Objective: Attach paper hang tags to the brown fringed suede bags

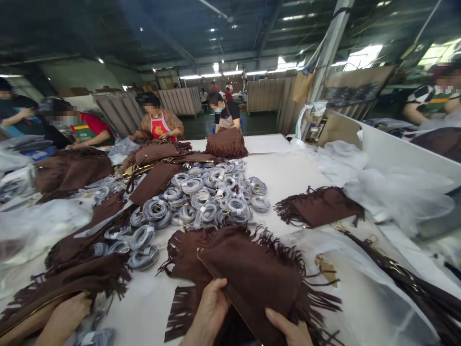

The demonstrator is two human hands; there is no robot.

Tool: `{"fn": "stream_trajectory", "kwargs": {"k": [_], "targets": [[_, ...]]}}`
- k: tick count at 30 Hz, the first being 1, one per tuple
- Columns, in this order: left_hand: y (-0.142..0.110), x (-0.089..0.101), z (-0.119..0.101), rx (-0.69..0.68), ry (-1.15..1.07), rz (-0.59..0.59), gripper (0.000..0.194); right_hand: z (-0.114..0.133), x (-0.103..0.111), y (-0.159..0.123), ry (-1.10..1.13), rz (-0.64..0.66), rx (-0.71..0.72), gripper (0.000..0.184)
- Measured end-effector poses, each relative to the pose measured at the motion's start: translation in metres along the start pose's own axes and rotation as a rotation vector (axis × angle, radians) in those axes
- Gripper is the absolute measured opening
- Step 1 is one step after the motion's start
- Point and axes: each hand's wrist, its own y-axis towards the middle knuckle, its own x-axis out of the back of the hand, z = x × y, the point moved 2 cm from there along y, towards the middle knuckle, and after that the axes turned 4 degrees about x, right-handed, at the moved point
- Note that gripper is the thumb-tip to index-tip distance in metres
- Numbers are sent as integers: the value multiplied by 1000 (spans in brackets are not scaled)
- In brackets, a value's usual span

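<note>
A dark brown fringed bag lies tilted in front of me, with a gold zip along its near left edge. My left hand is closed on that edge, thumb on top. At the near right, my right hand holds the same bag, its thumb pressed on the fabric and its other fingers mostly hidden. Another brown fringed piece spreads on the table under the bag's left side. Just beyond the bag is a heap of coiled straps in clear wrapping with metal fittings.
At lower left, a co-worker's hands are at another fringed bag. A flat fringed bag, dark straps and clear plastic lie to the right. Several people work around the white table.
</note>
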Motion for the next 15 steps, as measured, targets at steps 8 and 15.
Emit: {"fn": "stream_trajectory", "kwargs": {"k": [8,15], "targets": [[-47,24,-13,-597,841,51,45,58,-1,-13,551,45,-286,68],[-81,-1,-6,-1938,1651,444,37,101,-19,-28,640,281,-324,33]]}}
